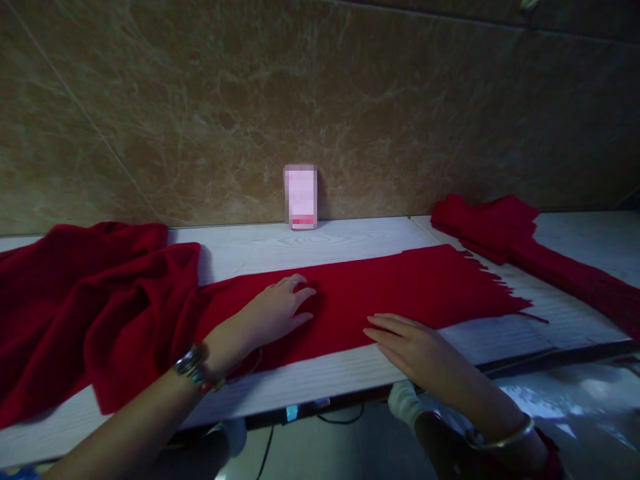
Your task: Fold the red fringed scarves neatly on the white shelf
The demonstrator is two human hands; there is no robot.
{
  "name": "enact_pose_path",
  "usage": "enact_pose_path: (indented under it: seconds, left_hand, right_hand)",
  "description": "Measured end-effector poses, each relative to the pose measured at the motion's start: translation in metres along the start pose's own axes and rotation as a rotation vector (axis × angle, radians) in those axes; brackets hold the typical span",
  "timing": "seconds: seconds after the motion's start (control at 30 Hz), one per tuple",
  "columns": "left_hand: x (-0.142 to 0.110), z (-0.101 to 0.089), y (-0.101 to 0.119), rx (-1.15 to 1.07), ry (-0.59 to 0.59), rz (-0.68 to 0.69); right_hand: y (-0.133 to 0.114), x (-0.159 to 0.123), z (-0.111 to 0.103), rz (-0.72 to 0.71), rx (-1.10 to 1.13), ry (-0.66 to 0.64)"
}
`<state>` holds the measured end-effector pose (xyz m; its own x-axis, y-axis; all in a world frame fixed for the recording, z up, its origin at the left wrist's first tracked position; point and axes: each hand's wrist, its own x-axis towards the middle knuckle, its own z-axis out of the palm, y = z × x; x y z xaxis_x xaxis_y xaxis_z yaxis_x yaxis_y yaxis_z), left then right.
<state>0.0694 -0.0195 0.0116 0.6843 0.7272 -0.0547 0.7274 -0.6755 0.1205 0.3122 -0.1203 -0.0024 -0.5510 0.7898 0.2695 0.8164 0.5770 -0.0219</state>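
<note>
A red fringed scarf (390,280) lies spread along the white wood-grain table, its fringed end to the right. Toward the left, the rest of the red cloth (125,300) is heaped in loose folds. My left hand (283,303) rests on the flat middle of the scarf, fingers apart and pointing right. Near the scarf's front edge, my right hand (400,340) lies with its fingers stretched out over the cloth. Neither hand grips anything that I can see.
Another red cloth (485,230) lies bunched at the right, trailing off the table's right side. Against the brown marbled wall (225,113) leans a phone-like object with a blurred screen (301,197). A dark cable (345,419) hangs below the table's front edge (340,373).
</note>
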Motion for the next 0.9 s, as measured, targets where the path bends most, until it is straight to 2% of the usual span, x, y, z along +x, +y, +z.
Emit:
enact_pose_path:
  seconds: [0.13,0.27,0.43,0.63,0.9]
  left_hand:
    - [-0.039,0.010,-0.017,-0.079,-0.006,-0.020]
    - [-0.067,-0.001,-0.026,-0.146,-0.069,-0.022]
    - [-0.095,-0.013,-0.031,-0.180,-0.071,-0.092]
    - [-0.115,-0.007,-0.040,-0.155,-0.023,-0.081]
    - [-0.124,-0.009,-0.040,0.015,-0.075,-0.098]
  right_hand:
    - [-0.007,0.009,-0.002,-0.010,0.021,0.019]
    - [-0.028,0.025,-0.003,-0.051,0.046,0.029]
    - [-0.061,0.053,0.007,-0.127,0.100,0.025]
    - [-0.087,0.079,0.023,-0.219,0.108,0.007]
    - [-0.093,0.082,0.025,-0.242,0.018,-0.003]
